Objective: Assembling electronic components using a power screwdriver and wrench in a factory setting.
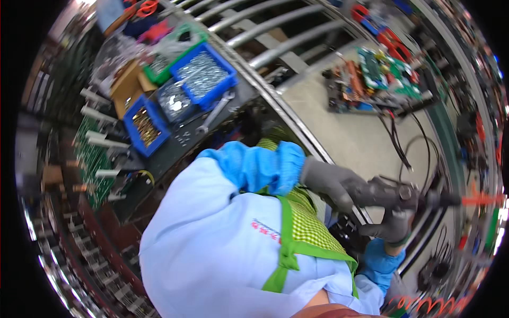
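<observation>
A dark pistol-shaped power tool (405, 194) lies crosswise in front of me, smeared by motion. My right hand (394, 227), in a grey glove, is closed round its grip from below. My left hand (327, 181), also gloved in grey, is closed about the tool's left end; its fingertips are partly hidden. Blue sleeve covers show on both forearms. Beyond the tool, on the pale work surface (318, 114), sits an electrical assembly (374, 79) with green circuit boards, copper-coloured parts and black cables (395, 140).
To the left, a dark bench holds a blue bin of screws (204, 74), a blue bin of brass-coloured parts (143, 130) and a wrench (216, 112). Metal rollers (289, 21) run across the back. An orange-red strip (482, 200) shows past the tool; a red coiled hose (437, 306) hangs lower right.
</observation>
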`<state>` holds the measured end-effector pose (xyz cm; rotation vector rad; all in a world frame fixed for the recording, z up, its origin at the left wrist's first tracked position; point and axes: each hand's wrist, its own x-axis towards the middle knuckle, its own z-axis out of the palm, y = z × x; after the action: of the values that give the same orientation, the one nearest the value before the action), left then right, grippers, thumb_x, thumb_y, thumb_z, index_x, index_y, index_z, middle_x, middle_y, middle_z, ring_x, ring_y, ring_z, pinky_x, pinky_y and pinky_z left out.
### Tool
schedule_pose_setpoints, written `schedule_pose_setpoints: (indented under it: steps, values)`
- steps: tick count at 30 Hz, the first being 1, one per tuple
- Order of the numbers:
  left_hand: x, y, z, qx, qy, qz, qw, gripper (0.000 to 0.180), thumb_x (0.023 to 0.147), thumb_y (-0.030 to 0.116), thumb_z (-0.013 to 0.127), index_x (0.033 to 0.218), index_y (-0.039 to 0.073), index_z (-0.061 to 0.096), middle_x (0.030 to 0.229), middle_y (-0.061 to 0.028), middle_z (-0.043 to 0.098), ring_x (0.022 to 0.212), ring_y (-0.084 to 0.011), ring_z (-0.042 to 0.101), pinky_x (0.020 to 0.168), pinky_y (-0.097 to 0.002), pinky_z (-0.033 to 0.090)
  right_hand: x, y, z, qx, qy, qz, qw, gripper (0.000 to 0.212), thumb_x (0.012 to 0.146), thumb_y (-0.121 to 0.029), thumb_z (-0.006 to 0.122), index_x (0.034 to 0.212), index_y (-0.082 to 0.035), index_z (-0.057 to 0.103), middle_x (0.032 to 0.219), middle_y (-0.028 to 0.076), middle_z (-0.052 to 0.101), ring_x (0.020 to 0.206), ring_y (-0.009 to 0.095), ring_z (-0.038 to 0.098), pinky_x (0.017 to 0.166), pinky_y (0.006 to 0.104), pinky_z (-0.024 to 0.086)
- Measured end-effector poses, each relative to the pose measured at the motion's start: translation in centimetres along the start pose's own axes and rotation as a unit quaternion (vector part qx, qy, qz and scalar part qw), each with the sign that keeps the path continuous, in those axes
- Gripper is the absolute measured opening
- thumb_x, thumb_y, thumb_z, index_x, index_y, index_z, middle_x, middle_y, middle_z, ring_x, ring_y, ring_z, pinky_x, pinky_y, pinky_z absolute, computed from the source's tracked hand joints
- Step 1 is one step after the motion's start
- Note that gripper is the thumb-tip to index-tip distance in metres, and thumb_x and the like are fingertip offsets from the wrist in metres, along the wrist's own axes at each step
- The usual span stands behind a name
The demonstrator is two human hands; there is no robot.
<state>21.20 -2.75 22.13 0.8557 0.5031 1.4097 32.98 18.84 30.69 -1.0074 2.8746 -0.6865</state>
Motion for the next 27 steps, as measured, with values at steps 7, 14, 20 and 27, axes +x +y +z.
schedule_pose_setpoints:
  steps: [7, 14, 20, 27]
  values:
    - [-1.9, 2.3, -0.8, 0.256, -0.033, 0.005, 0.966, 0.066, 0.076, 0.034, 0.076, 0.126, 0.001, 0.048, 0.108, -0.0132, 0.062, 0.101, -0.021, 0.061, 0.084, -0.0347, 0.05, 7.7, -1.8, 9.2, 0.51, 0.339, 0.004, 0.791, 0.068, 0.067, -0.026, 0.079, 0.121, -0.006, 0.044, 0.096, 0.01, 0.06, 0.092, 0.027, 0.062, 0.102, 0.0503, 0.036]
    - [-16.7, 8.2, -2.7, 0.641, 0.417, -0.017, 0.645, 0.072, 0.076, 0.051, 0.069, 0.125, 0.001, 0.052, 0.116, -0.021, 0.06, 0.105, -0.0328, 0.06, 0.091, -0.0388, 0.048, 9.0, 2.5, 8.2, 0.307, 0.431, 0.067, 0.846, 0.044, 0.071, 0.006, 0.064, 0.108, -0.006, 0.044, 0.086, 0.008, 0.057, 0.083, 0.022, 0.059, 0.094, 0.0473, 0.045]
    - [-35.7, 16.8, -2.7, 0.529, 0.77, -0.285, 0.213, 0.046, 0.082, 0.042, 0.062, 0.113, 0.008, 0.061, 0.116, -0.0171, 0.061, 0.108, -0.0337, 0.058, 0.091, -0.0425, 0.045, 5.3, 7.5, 10.0, 0.321, 0.43, 0.14, 0.832, 0.049, 0.076, 0.001, 0.064, 0.12, -0.007, 0.044, 0.091, 0.012, 0.059, 0.074, 0.021, 0.059, 0.067, 0.0351, 0.053]
    - [-58.4, 15.5, -4.4, 0.381, 0.752, -0.532, 0.083, 0.043, 0.083, 0.04, 0.057, 0.115, 0.011, 0.066, 0.125, -0.0164, 0.058, 0.115, -0.0359, 0.056, 0.094, -0.0458, 0.046, 6.5, 6.2, 8.4, 0.32, 0.392, 0.192, 0.841, 0.049, 0.077, -0.003, 0.064, 0.123, -0.005, 0.045, 0.095, 0.011, 0.059, 0.074, 0.018, 0.059, 0.068, 0.0325, 0.052]
